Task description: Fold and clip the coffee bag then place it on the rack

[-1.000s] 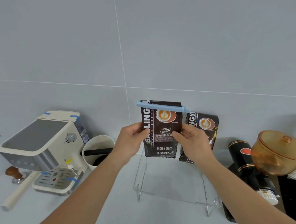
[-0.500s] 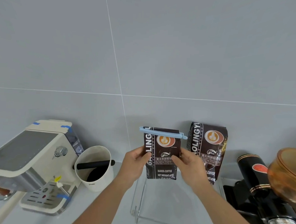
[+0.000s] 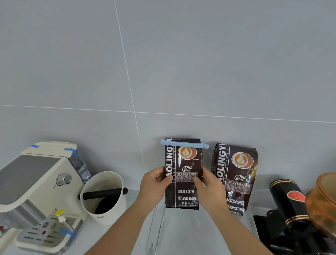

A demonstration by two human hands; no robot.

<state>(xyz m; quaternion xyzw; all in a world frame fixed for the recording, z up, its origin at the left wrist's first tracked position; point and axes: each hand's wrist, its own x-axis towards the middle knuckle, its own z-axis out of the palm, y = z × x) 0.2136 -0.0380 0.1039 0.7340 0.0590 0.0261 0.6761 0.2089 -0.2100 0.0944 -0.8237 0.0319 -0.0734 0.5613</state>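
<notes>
1. Left hand (image 3: 154,181) and right hand (image 3: 209,186): fingers (image 3: 196,180) grasp bag (image 3: 182,173) by its sides.
2. Bag upright, above clear rack (image 3: 155,239); blue clip (image 3: 183,143) shuts its folded top.
3. Second bag (image 3: 236,177) stands just right, by the wall.
4. Cup (image 3: 103,197) on desk (image 3: 106,237), left.

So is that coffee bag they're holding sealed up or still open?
Sealed: the coffee bag has a blue clip clamped across its top, held upright by both hands.
</notes>
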